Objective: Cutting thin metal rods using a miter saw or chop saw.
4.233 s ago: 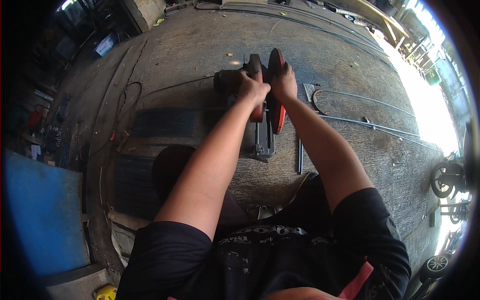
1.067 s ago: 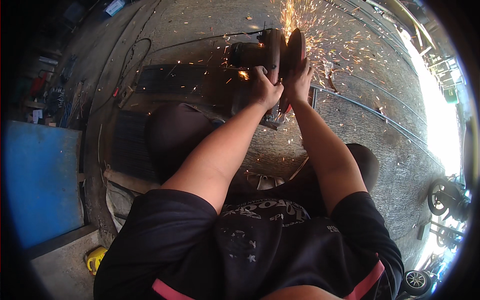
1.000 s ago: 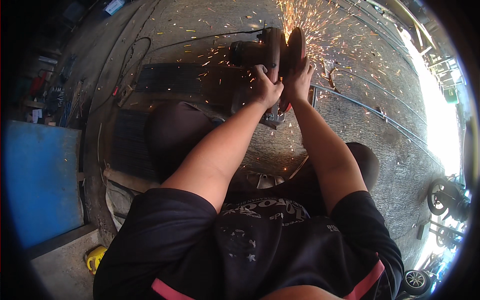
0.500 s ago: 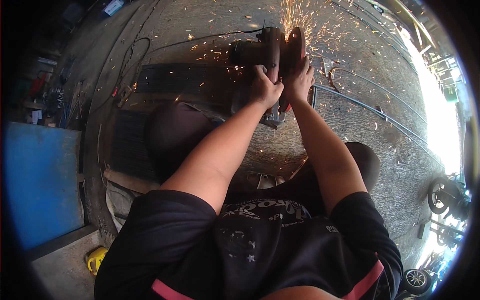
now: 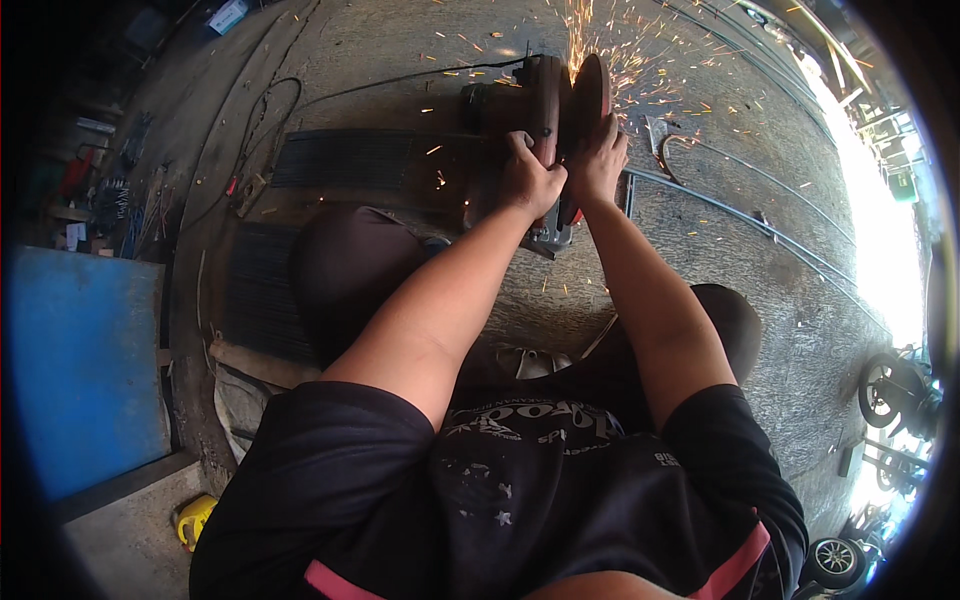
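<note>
A cut-off saw (image 5: 545, 100) stands on the floor ahead of me, its cord trailing left. My left hand (image 5: 533, 178) is closed on the saw's upright curved handle. Beside it, my right hand (image 5: 600, 165) presses against a round, flat, reddish-brown disc (image 5: 596, 85), its fingers along the right face. Whether the disc is a loose piece or part of the saw I cannot tell. Orange sparks (image 5: 578, 35) spray away from the gap between disc and saw. The contact point and the saw's underside are hidden.
Bundles of thin dark rods (image 5: 340, 158) lie left of the saw. Long metal bars (image 5: 740, 215) stretch across the floor to the right. A blue panel (image 5: 85, 360) and a yellow object (image 5: 195, 520) are at left. Motorcycles stand at the right, one wheel (image 5: 836, 562) showing.
The disc's face shows at a slightly different angle, and its pale patch no longer shows. Fewer sparks fly on the left. Both hands keep almost the same place.
</note>
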Motion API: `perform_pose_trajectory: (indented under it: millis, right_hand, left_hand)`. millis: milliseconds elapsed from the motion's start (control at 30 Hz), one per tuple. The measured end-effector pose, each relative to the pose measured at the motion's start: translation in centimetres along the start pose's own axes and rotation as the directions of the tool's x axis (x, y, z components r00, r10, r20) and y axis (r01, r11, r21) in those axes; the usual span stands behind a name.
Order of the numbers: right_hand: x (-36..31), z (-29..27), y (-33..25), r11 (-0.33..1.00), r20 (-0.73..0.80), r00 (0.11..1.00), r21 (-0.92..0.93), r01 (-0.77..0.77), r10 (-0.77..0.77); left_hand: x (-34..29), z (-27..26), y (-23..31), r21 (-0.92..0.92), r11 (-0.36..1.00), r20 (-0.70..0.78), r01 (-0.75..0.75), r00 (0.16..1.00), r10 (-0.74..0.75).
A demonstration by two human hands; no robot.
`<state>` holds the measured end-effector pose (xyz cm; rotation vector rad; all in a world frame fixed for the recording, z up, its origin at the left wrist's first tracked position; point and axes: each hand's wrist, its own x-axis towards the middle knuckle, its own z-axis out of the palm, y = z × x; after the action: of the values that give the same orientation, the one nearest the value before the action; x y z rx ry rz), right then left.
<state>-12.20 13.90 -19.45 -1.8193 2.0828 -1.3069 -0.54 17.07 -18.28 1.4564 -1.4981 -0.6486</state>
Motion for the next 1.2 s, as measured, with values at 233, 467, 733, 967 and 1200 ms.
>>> perform_pose_trajectory:
  millis: [233,467,733,967,1200]
  right_hand:
    - [-0.1,0.1,-0.1,0.999,-0.056,0.998,0.027,0.042,-0.041]
    - [-0.2,0.0,-0.3,1.0,-0.045,0.999,0.012,0.019,-0.019]
    - [-0.3,0.2,-0.1,0.999,-0.042,0.999,0.039,0.019,-0.018]
    - [-0.4,-0.2,-0.3,0.999,0.006,1.0,0.054,-0.005,0.004]
    - [-2.9,1.6,1.8,1.0,-0.033,0.999,-0.013,0.025,-0.026]
  left_hand:
    - [-0.1,0.2,-0.4,0.028,1.0,-0.008,0.003,1.0,-0.003]
    - [-0.1,0.2,-0.4,0.062,0.998,-0.015,0.008,1.0,-0.007]
    - [-0.3,0.3,-0.6,0.017,1.0,-0.005,-0.02,1.0,0.02]
    - [-0.2,0.3,-0.7,-0.041,0.999,0.022,0.032,0.999,-0.031]
    - [-2.6,1.4,-3.0,0.089,0.99,-0.074,-0.107,0.991,0.113]
